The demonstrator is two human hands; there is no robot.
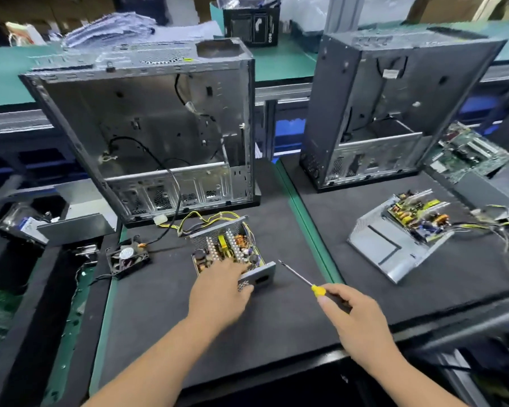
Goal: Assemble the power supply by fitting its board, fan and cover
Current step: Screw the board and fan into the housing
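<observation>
Yellow-handled screwdriver (309, 282) sits gripped in your right hand (356, 318); your left hand (218, 292) grasps the near end of the open supply (232, 248), beside the fan (128, 257).

Two cases stand upright along the far edge of the mat: one (147, 133) at the left, one (391, 113) at the right, each with its side open. Two power supplies lie on the mat with their boards exposed: one (229, 248) near the middle, one (406, 230) toward the right edge. One fan (127, 257) sits at the left edge. One screwdriver (306, 282) is present. One loose motherboard (467, 154) lies at the far right corner. Two hands are present: left (218, 292), right (354, 315).
</observation>
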